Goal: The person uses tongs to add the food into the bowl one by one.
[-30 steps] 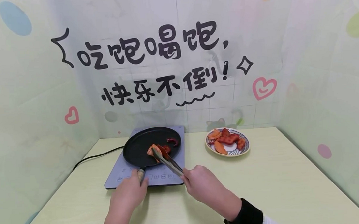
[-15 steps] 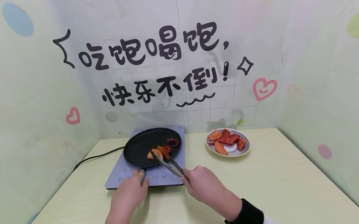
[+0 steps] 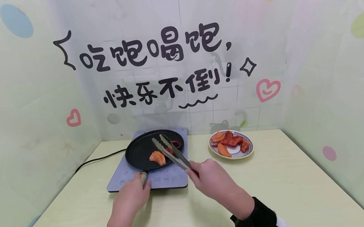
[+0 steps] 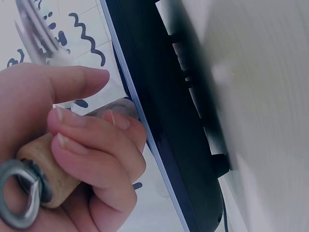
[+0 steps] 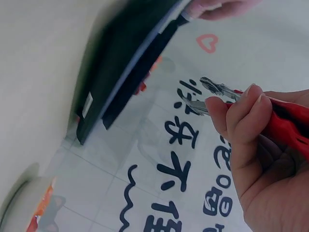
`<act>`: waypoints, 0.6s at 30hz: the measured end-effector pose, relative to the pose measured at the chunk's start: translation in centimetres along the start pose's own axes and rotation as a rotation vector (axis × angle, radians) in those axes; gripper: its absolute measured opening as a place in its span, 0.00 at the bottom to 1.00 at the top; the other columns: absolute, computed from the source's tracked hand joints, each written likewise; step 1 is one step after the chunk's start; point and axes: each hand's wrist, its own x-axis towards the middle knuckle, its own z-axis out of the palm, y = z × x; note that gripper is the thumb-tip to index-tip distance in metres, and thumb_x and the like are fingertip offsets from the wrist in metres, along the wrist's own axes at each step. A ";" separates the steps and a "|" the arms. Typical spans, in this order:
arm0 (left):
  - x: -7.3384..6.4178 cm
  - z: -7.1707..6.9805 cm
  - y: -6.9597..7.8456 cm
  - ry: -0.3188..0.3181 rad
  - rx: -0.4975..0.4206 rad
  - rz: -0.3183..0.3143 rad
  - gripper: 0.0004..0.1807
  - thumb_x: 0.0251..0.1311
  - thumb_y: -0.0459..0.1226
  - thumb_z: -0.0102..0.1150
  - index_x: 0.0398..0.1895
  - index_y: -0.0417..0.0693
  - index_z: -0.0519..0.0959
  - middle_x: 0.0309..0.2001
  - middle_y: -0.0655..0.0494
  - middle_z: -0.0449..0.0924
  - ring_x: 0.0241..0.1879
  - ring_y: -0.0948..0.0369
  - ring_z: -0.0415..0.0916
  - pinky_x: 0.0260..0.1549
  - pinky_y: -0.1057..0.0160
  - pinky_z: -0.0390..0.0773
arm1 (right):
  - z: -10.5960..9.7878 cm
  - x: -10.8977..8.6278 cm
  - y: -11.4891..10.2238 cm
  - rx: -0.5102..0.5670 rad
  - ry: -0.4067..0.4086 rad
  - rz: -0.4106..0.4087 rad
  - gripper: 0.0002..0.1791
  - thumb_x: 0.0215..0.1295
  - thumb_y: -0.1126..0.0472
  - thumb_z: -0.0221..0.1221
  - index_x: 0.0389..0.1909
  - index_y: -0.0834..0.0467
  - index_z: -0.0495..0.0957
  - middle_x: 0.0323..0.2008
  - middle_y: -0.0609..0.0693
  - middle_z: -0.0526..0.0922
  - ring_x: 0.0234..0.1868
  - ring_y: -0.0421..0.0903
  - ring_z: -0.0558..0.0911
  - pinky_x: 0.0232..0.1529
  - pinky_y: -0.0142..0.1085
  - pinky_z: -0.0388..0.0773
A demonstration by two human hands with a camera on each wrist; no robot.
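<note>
My left hand [image 3: 131, 195] grips the black frying pan [image 3: 140, 148] by its handle. In the left wrist view the wooden handle [image 4: 63, 186] shows with my fingers curled round it. My right hand [image 3: 214, 179] holds metal tongs [image 3: 170, 155], their tips apart with nothing between them, over the pan. Red grips [image 5: 289, 126] on the tongs show in the right wrist view. An orange, white-streaked piece like salmon [image 3: 158, 158] lies in the pan near the handle side. Beyond it are a red piece, partly behind the tongs, and a dark red curved piece [image 3: 178, 144].
Under the pan is a flat bluish induction cooker [image 3: 170, 183], its black cord [image 3: 100, 156] running off left. A patterned plate [image 3: 234, 150] with several orange and red food pieces stands at the back right. Printed walls enclose the table [image 3: 258, 176] at the back and sides.
The tongs have come off the salmon-like piece and risen, tips farther back over the pan. That piece stays in the pan. My right hand shifted slightly up and right; the left stays put.
</note>
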 end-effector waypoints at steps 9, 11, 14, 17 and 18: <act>0.0 0.3 -0.2 0.002 -0.002 0.002 0.39 0.77 0.48 0.53 0.77 0.26 0.60 0.60 0.20 0.78 0.57 0.27 0.80 0.48 0.33 0.83 | -2.7 0.2 0.8 0.029 0.081 0.034 0.08 0.76 0.57 0.64 0.44 0.58 0.86 0.17 0.39 0.68 0.15 0.30 0.62 0.18 0.26 0.62; 0.1 0.3 -0.3 0.001 0.000 0.002 0.39 0.77 0.49 0.53 0.78 0.26 0.60 0.61 0.20 0.78 0.58 0.27 0.80 0.48 0.33 0.82 | -3.5 0.2 1.1 0.026 0.117 0.046 0.09 0.76 0.57 0.65 0.45 0.58 0.87 0.17 0.39 0.70 0.15 0.30 0.63 0.18 0.26 0.63; 0.1 0.2 -0.2 0.002 0.002 0.004 0.39 0.77 0.49 0.53 0.77 0.27 0.60 0.60 0.21 0.79 0.57 0.28 0.81 0.47 0.34 0.83 | -5.1 0.2 1.7 0.001 0.194 0.068 0.07 0.75 0.56 0.66 0.42 0.57 0.87 0.17 0.40 0.70 0.15 0.32 0.64 0.18 0.28 0.65; 0.2 0.2 -0.2 0.008 0.000 0.011 0.38 0.77 0.48 0.53 0.77 0.27 0.61 0.59 0.21 0.80 0.56 0.29 0.82 0.45 0.35 0.83 | -6.8 0.0 2.3 0.000 0.281 0.081 0.05 0.73 0.57 0.67 0.38 0.54 0.86 0.17 0.40 0.70 0.16 0.33 0.65 0.19 0.29 0.65; 0.2 0.2 -0.2 0.009 0.000 0.011 0.38 0.77 0.48 0.53 0.77 0.27 0.62 0.59 0.22 0.80 0.56 0.29 0.82 0.45 0.35 0.83 | -7.4 -0.1 2.5 0.010 0.309 0.083 0.05 0.73 0.57 0.68 0.36 0.53 0.86 0.16 0.40 0.69 0.16 0.34 0.65 0.20 0.30 0.65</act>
